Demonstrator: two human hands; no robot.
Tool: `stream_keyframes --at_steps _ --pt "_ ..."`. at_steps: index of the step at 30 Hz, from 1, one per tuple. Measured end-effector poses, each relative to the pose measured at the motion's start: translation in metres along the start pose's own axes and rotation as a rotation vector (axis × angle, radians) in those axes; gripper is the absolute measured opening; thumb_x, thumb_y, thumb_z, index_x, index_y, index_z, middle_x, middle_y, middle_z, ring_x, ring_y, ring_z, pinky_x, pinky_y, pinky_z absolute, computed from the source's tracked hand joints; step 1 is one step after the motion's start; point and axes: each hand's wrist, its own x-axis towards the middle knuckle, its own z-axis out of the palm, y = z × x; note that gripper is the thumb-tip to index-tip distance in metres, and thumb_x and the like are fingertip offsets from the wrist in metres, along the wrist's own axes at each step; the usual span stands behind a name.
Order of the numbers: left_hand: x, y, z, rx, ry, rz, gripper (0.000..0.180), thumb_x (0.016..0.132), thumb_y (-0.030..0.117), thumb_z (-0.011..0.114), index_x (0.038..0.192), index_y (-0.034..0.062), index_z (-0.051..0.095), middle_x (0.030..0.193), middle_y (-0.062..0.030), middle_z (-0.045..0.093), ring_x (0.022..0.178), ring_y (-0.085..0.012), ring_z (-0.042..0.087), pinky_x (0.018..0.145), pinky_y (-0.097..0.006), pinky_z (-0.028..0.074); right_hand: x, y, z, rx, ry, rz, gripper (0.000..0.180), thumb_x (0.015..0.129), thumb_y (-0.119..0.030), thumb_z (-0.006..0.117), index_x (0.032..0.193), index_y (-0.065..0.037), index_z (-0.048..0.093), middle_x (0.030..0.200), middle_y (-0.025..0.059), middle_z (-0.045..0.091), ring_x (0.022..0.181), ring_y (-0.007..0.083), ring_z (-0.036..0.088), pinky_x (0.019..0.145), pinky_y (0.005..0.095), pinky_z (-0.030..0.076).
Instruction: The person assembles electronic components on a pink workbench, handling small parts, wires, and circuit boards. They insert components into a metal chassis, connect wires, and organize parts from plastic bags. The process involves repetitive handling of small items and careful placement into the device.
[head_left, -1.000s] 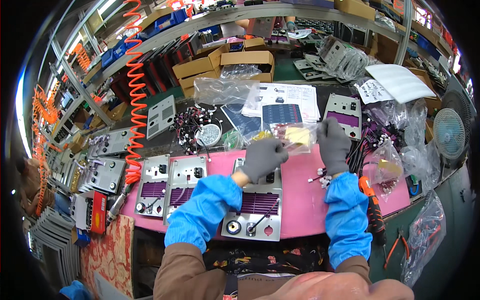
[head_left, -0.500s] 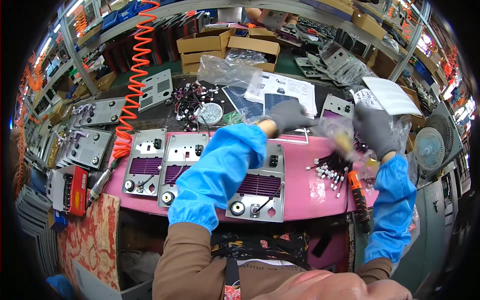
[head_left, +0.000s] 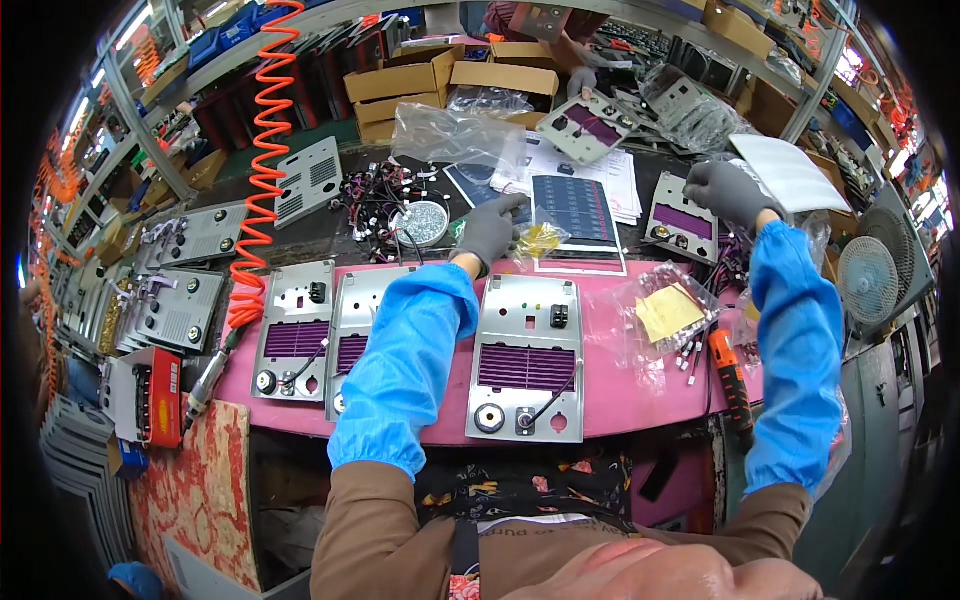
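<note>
My left hand (head_left: 488, 235), in a grey glove, is over the middle of the bench with its fingers apart. Beside its fingertips lies a small clear bag with yellow contents (head_left: 543, 238). My right hand (head_left: 735, 193), gloved too, has its fingers curled over the upper right corner of a grey metal panel with a purple grille (head_left: 684, 222). Nearer me, on the pink mat, stand similar panels, one (head_left: 527, 375) in front of me and another (head_left: 293, 340) to the left. A clear bag with a yellow paper (head_left: 668, 312) covers some of the wire connectors (head_left: 690, 355).
An orange-handled screwdriver (head_left: 730, 375) lies at the mat's right. Papers (head_left: 580, 205) and a dish of small metal parts (head_left: 420, 226) sit behind. A coiled orange hose (head_left: 262, 190) hangs at left. Across the bench, another person's gloved hand (head_left: 583, 80) is near a panel (head_left: 587, 126).
My hands have drawn apart: the left moved left, the right up to the rear panel. The blurred clear bag now rests on the mat. Across the bench, another panel has come nearer.
</note>
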Motion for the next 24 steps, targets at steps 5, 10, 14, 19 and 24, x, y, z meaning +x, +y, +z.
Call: stream_keyframes --at_steps 5,10,14,19,24 --pt "0.017 -0.051 -0.005 0.514 0.261 0.275 0.036 0.09 0.012 0.05 0.12 0.0204 0.067 0.111 -0.0163 0.068 0.1 -0.0387 0.063 0.086 -0.046 0.05 0.066 0.006 0.037 0.178 -0.014 0.215 0.029 0.086 -0.03 0.061 0.095 -0.003 0.068 0.073 0.0122 0.068 0.059 0.024 0.065 0.058 0.039 0.052" --pt "0.012 -0.044 0.007 0.458 0.229 0.295 0.031 0.09 0.013 0.053 0.116 0.0214 0.068 0.105 -0.0137 0.069 0.093 -0.0354 0.066 0.081 -0.044 0.052 0.138 0.034 0.084 0.207 0.11 0.237 0.039 0.084 -0.039 0.061 0.102 -0.005 0.07 0.097 0.0191 0.071 0.095 0.0337 0.067 0.085 0.0425 0.05" --pt "0.009 -0.035 0.013 0.507 0.213 0.276 0.03 0.088 0.012 0.055 0.113 0.0199 0.068 0.102 -0.0122 0.069 0.09 -0.0355 0.066 0.079 -0.044 0.053 0.218 0.067 0.137 0.308 0.181 0.098 0.039 0.09 -0.033 0.06 0.108 0.001 0.067 0.089 0.0174 0.07 0.079 0.0278 0.067 0.071 0.0393 0.052" --pt "0.003 -0.034 0.001 0.512 0.211 0.277 0.033 0.088 0.009 0.054 0.116 0.0174 0.068 0.105 -0.0114 0.069 0.093 -0.0325 0.066 0.082 -0.041 0.053 0.27 0.018 0.178 0.407 -0.083 0.269 0.05 0.084 -0.043 0.065 0.106 0.002 0.07 0.095 0.0186 0.07 0.084 0.0294 0.067 0.074 0.0406 0.052" --pt "0.006 -0.027 0.007 0.516 0.188 0.277 0.032 0.089 0.011 0.053 0.116 0.0184 0.068 0.102 -0.0108 0.069 0.09 -0.0315 0.066 0.079 -0.042 0.052 0.269 0.025 0.18 0.52 -0.121 0.393 0.046 0.083 -0.04 0.07 0.096 0.004 0.07 0.088 0.0149 0.071 0.075 0.027 0.069 0.065 0.039 0.052"
